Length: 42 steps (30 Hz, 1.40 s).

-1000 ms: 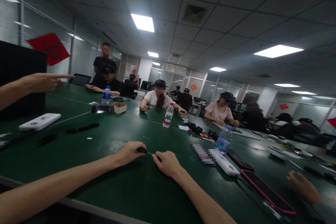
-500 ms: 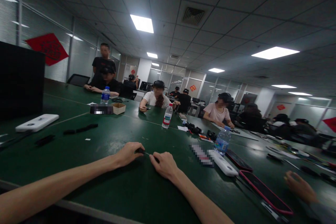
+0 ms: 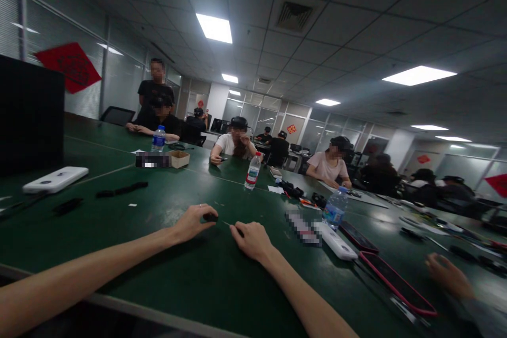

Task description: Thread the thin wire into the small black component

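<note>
Just above the green table [image 3: 150, 285], my left hand [image 3: 192, 223] pinches a small black piece [image 3: 211, 217] between thumb and fingertips. Facing it, my right hand [image 3: 253, 240] is closed around a thin tool with a slim metal shaft [image 3: 227, 223]; its dark handle is mostly hidden in the fingers, so its exact kind is unclear. The shaft points left toward the black piece, with a small gap between them.
A red-capped bottle [image 3: 252, 171] stands ahead. To the right are a blue-capped bottle [image 3: 335, 208], a white power bank [image 3: 336, 241], a pink-edged phone [image 3: 398, 282] and another person's hand [image 3: 449, 275]. Leftward lie a second power bank [image 3: 56, 179] and black strips [image 3: 122, 190].
My hands have drawn slightly apart, so the metal shaft now sits away from the black piece. Across the table, a person has raised a hand to the face.
</note>
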Available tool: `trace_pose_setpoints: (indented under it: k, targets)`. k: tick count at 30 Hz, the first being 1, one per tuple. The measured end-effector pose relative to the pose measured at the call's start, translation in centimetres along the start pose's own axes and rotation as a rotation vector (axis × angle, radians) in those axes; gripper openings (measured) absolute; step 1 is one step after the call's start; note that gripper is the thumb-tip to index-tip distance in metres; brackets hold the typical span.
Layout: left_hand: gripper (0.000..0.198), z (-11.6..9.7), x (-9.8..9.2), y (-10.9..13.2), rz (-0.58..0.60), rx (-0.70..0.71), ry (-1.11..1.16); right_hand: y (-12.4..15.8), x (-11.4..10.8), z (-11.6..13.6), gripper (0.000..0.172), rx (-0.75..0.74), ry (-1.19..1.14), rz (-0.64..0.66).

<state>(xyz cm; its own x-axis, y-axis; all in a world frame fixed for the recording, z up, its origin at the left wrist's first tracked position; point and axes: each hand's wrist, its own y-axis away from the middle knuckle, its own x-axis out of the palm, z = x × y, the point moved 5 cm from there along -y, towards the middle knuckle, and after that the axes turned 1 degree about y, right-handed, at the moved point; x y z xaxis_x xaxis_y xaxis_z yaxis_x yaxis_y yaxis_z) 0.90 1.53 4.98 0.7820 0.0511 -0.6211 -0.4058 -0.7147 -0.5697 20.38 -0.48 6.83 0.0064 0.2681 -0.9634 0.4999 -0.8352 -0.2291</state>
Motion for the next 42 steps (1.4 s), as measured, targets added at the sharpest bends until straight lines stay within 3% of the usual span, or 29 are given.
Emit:
trace_pose_setpoints:
  k: [10,31,42]
  targets:
    - [0.017,-0.4,0.3,0.1,-0.001,0.039,-0.021,0.1,0.0,0.3,0.051,-0.006,-0.069,0.024]
    - [0.018,1.0,1.5,0.4,0.020,0.028,-0.058,0.1,0.5,0.7,0.050,0.009,-0.051,0.022]
    - [0.015,0.7,1.6,-0.1,0.110,0.008,-0.112,-0.3,-1.0,2.0,0.043,-0.174,-0.179,-0.217]
